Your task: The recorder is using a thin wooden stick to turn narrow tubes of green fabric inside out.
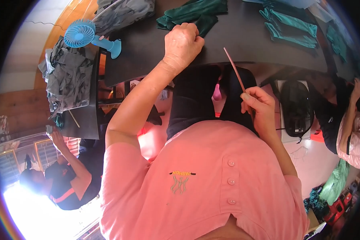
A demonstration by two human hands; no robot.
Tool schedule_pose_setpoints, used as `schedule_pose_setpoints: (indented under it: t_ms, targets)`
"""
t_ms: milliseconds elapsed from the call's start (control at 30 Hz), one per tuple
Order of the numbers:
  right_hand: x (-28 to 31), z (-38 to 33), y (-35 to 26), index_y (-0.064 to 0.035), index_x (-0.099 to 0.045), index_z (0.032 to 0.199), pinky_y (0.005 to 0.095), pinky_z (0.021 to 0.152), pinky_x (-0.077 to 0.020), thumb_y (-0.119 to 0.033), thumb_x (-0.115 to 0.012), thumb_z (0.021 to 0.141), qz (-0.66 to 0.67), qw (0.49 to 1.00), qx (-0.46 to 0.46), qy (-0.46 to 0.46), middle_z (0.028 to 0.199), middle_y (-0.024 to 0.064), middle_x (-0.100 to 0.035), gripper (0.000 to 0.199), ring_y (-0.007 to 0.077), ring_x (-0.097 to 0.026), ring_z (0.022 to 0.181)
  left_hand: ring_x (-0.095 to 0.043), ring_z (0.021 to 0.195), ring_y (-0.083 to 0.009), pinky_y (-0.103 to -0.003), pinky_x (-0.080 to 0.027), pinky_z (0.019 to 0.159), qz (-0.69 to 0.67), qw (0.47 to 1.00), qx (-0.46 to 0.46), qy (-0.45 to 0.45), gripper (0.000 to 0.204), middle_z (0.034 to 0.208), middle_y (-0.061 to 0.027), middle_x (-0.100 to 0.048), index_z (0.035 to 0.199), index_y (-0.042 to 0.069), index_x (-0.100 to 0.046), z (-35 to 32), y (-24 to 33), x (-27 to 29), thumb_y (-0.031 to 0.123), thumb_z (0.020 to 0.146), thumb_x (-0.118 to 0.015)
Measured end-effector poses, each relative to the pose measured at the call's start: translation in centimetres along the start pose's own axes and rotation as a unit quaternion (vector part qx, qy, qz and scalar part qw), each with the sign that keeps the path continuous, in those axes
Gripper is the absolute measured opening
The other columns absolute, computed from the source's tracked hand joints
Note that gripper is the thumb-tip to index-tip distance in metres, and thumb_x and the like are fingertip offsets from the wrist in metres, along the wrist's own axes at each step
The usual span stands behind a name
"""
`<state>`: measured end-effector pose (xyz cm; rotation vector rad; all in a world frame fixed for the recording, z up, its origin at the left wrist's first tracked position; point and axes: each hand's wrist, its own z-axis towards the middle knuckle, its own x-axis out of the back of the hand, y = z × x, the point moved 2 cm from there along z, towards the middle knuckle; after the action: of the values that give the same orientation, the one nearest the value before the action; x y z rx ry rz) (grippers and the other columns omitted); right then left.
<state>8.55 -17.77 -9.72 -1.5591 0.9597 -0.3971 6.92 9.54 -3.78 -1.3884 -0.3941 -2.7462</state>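
Observation:
My left hand [183, 45] is closed in a fist at the near end of a dark green velvet piece [207, 25] on the black table. The cloth runs up to the curled fingers, which hide its end. Beside it lie more long green velvet pieces [192, 11], folded over each other. Between the thumb and fingers of my right hand [260, 108] is a thin, reddish-brown stick [234, 66]. It stands tilted, its free tip up and to the left near the table edge, touching no cloth. Its lower end is hidden in the hand.
A blue handheld fan [80, 34] stands at the table's left. Grey cloth is heaped [68, 76] on the left side table. More green pieces [292, 30] lie at the right. Other people work at the left [74, 176] and right [350, 116]. A black bag [296, 106] is below the table.

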Motion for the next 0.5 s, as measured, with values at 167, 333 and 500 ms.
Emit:
schedule_pose_setpoints:
  t_ms: [167, 333, 500]
  targets:
    - [-1.1, 0.3, -1.2, 0.0018, -0.059, 0.097, 0.0223, 0.049, -0.0343, -0.008, -0.058, 0.089, 0.008, 0.997, -0.046, -0.054, 0.060, 0.0035, -0.054, 0.013, 0.0104, -0.051, 0.052, -0.061, 0.063, -0.0224, -0.034, -0.048, 0.062, -0.158, 0.974, 0.137, -0.087, 0.013, 0.066, -0.0109, -0.063, 0.077, 0.001, -0.066, -0.2, -1.0, 0.6, 0.013, 0.073, -0.065]
    - [-2.6, 1.2, -2.9, 0.0004, -0.057, 0.103, 0.0226, 0.048, -0.0331, -0.007, -0.057, 0.088, -0.005, 0.997, -0.009, -0.083, 0.060, 0.0024, -0.053, 0.017, 0.0082, -0.047, 0.049, -0.054, 0.062, -0.0091, -0.024, -0.046, 0.061, -0.225, 0.957, 0.155, -0.100, 0.013, 0.064, -0.0061, -0.061, 0.082, -0.003, -0.067, -0.5, -0.2, 1.5, 0.008, 0.075, -0.065]
    - [-4.2, 2.0, -3.6, -0.0002, -0.056, 0.105, 0.0230, 0.048, -0.0346, -0.006, -0.057, 0.087, 0.021, 0.995, -0.020, -0.097, 0.058, 0.0022, -0.052, 0.019, 0.0079, -0.047, 0.049, -0.054, 0.063, -0.0088, -0.024, -0.045, 0.061, -0.254, 0.941, 0.188, -0.124, 0.012, 0.065, -0.0043, -0.061, 0.081, -0.003, -0.066, -0.7, 0.0, 2.1, 0.007, 0.075, -0.065]
